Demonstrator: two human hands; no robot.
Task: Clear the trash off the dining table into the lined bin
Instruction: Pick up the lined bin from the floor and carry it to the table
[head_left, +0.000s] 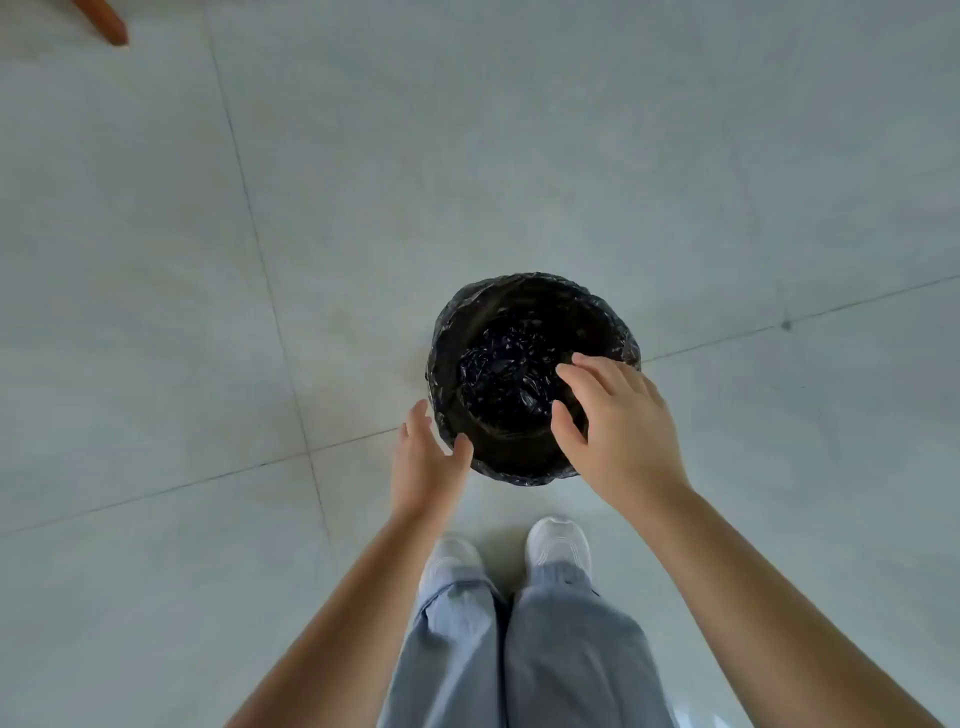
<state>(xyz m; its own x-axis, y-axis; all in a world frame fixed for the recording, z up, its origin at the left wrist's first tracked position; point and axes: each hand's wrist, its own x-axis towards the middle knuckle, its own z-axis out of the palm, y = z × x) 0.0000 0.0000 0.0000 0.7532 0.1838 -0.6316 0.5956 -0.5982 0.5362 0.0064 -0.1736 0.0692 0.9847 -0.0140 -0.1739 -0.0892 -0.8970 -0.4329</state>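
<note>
My forearms enter from the lower edge of the view, above my grey trousers (519, 660) and white shoes (558, 543), which stand on the pale tiled floor (571, 130). My right hand (618, 421) is held over the near right part of the bin's mouth, palm down, fingers (574, 371) spread and gently curved, empty; I cannot tell whether they touch the liner. My left hand (426, 457) is at the bin's near left side, just outside the rim, open with the palm turned toward the bin and the thumb close against the black plastic; nothing is held in it. The lined bin (457, 332) is round and stands upright on the floor directly ahead of my shoes, beside a crossing of tile joints. Its black liner (506, 369) is folded out over the rim and lies crumpled and glossy inside; no trash can be made out within it. A brown wooden piece (106, 23) shows at the far left corner of the floor.
</note>
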